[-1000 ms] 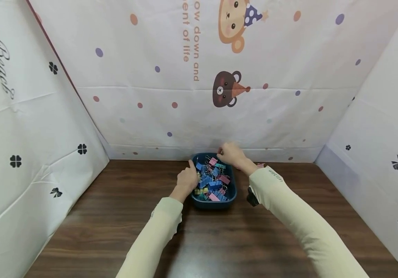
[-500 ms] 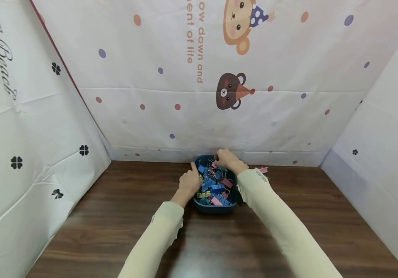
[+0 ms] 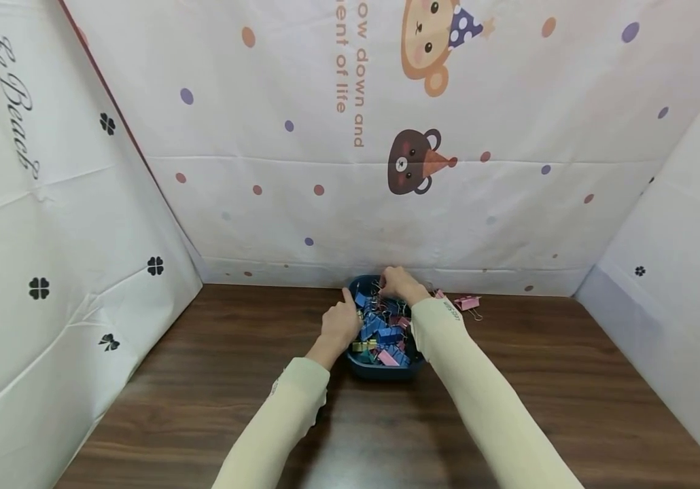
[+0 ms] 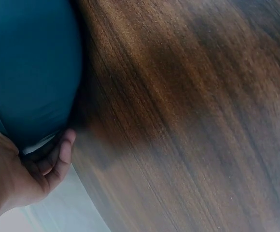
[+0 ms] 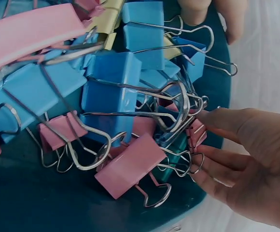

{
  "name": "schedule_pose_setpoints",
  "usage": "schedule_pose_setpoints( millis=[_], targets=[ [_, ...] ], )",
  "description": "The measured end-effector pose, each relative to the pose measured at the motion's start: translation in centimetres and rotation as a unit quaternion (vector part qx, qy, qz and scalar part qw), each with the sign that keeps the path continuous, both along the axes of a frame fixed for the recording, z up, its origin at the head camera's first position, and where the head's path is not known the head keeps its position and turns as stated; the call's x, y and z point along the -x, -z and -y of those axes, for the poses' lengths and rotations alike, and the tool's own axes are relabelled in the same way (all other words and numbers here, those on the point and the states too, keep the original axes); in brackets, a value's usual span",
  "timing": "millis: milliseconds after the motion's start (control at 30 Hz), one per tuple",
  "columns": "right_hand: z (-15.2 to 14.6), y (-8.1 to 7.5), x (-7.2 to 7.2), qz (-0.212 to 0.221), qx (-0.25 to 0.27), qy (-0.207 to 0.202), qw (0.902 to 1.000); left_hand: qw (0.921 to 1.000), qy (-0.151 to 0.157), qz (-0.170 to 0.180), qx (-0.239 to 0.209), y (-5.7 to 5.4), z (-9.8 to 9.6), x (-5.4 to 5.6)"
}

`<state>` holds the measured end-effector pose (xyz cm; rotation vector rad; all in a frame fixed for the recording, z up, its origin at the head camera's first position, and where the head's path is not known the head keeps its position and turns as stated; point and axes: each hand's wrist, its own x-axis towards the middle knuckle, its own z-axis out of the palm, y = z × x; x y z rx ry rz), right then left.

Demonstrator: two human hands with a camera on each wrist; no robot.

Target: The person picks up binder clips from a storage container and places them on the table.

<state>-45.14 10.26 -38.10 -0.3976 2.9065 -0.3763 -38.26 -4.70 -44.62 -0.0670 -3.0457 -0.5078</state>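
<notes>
A dark blue plastic tub (image 3: 380, 373) full of coloured binder clips (image 3: 389, 335) stands near the back wall. My left hand (image 3: 340, 322) holds its left side, with fingers curled against the outer wall in the left wrist view. My right hand (image 3: 401, 284) reaches into the far right part of the tub. Its thumb and fingers pinch a small pink binder clip (image 5: 196, 133), seen in the right wrist view. Beside it lie a larger pink clip (image 5: 130, 164) and a blue clip (image 5: 112, 92), their wire handles crossing. Clips under the right hand are hidden in the head view.
Pink binder clips (image 3: 467, 303) lie on the dark wooden table (image 3: 252, 339) right of the tub, by the back edge. A printed white cloth wall (image 3: 350, 217) rises close behind, and similar cloths stand at both sides.
My right hand has moved from above the tub's far right corner down among the clips. The left hand stays at the tub's side. The head view has shifted slightly.
</notes>
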Motion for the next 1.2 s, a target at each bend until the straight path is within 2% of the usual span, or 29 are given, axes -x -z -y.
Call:
schedule_pose_setpoints(
  millis=[333,600,800,967,1067,1200],
  targets=[
    [-0.4,-0.1,-0.3,0.002,0.0,0.007,1.0,1.0,0.002,-0.003,-0.001,-0.2,-0.5,-0.4],
    [-0.2,0.3,-0.4,-0.032,-0.029,0.015,0.9989,1.0,0.0,-0.005,0.006,0.0,-0.7,-0.1],
    [-0.2,0.6,-0.2,-0.039,-0.055,0.025,0.9974,0.9998,-0.006,-0.009,0.019,-0.2,-0.7,-0.2],
    [-0.2,0.8,-0.4,-0.039,-0.062,0.023,0.997,0.9999,-0.006,-0.004,0.013,-0.3,-0.6,-0.4],
    [-0.1,0.2,-1.0,-0.046,-0.05,0.013,0.9976,0.9999,-0.01,-0.001,0.008,-0.1,-0.5,-0.3],
    [0.0,-1.3,-1.6,-0.061,-0.031,-0.008,0.9976,0.9999,-0.015,-0.002,0.002,0.0,-0.3,-0.2]
  ],
)
